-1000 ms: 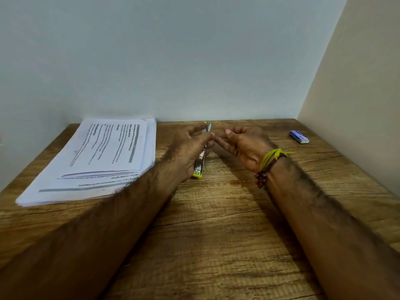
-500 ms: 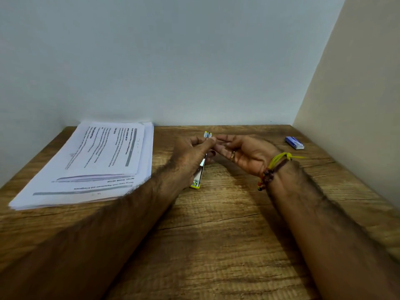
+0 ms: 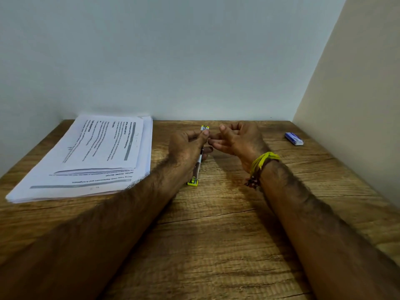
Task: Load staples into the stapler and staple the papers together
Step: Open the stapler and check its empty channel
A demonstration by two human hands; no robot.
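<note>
Fingers (image 3: 204, 134) of left hand (image 3: 186, 148) curl round slim yellow-and-metal stapler (image 3: 198, 167), right of white paper stack (image 3: 86, 156). Right hand (image 3: 234, 139) loosely spread beside it; staples there, can't tell. Steady body, feed strip straight. Blue staple box (image 3: 294, 138) far right.

Wooden table (image 3: 216, 245), pale corner walls (image 3: 173, 50)

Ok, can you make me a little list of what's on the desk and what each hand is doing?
left hand: holds the stapler
stapler: yellow ends, lying lengthwise on the desk
right hand: fingers spread beside the stapler's far end, holding nothing I can see
papers: stack at the left, not touched
small blue box: far right, near the wall
desk: brown wood
</note>
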